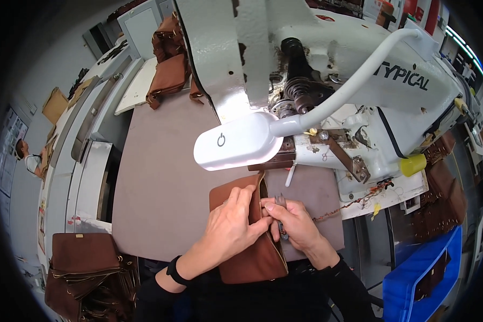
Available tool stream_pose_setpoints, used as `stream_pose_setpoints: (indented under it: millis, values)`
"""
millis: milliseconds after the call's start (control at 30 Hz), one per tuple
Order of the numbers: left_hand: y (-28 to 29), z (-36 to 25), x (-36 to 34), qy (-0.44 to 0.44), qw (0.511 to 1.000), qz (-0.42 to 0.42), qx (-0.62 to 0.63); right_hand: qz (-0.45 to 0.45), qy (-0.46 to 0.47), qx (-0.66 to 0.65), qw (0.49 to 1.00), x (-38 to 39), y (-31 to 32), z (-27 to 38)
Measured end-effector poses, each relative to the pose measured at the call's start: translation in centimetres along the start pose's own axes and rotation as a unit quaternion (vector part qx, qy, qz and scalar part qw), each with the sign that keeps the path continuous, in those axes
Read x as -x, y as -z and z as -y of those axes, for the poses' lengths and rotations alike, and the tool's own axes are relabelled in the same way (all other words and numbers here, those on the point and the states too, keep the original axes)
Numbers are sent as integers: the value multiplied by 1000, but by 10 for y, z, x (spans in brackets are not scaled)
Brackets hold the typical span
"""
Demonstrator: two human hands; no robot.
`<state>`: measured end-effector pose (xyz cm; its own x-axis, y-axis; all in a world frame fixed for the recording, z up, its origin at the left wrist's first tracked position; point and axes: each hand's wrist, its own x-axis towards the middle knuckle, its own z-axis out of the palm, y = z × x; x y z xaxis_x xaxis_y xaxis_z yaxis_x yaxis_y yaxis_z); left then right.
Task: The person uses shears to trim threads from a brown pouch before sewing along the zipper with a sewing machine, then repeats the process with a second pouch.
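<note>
A brown leather pouch (252, 266) lies tilted at the near edge of the table, with a zipper-like trim along its right side. My left hand (228, 228) rests across its upper face, the thumb and fingers gripping it by that trimmed edge. In my right hand (300, 225) is a pair of small metal thread snips (283, 231); the tips stick up past the thumb. The right fingertips also pinch at the pouch's edge, and what lies between them is too small to make out.
A white sewing machine (354, 59) with a white lamp (236, 142) stands just beyond my hands over the grey-brown tabletop (155, 182). Stacked brown pouches (86, 252) sit at the lower left, more brown leather pieces (169, 78) at the back. A blue bin (405, 290) stands at right.
</note>
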<state>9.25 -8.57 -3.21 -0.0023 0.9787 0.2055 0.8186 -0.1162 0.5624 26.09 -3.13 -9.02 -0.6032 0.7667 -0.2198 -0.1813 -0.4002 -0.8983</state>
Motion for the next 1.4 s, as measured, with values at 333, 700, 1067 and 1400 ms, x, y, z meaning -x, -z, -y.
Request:
stream_pose_setpoints:
  millis: [333, 700, 1067, 1400]
  values:
    - [31, 29, 15, 217, 839, 216, 450, -48, 129, 195, 971, -4, -11, 20]
    - [13, 38, 65, 290, 711, 138, 626, -25, 157, 332, 930, 27, -21, 19]
    - [5, 33, 69, 246, 724, 119, 633, -48, 234, 451, 860, 39, -23, 9]
    - [3, 34, 68, 247, 736, 121, 619, -64, 268, 483, 831, 38, -20, 4]
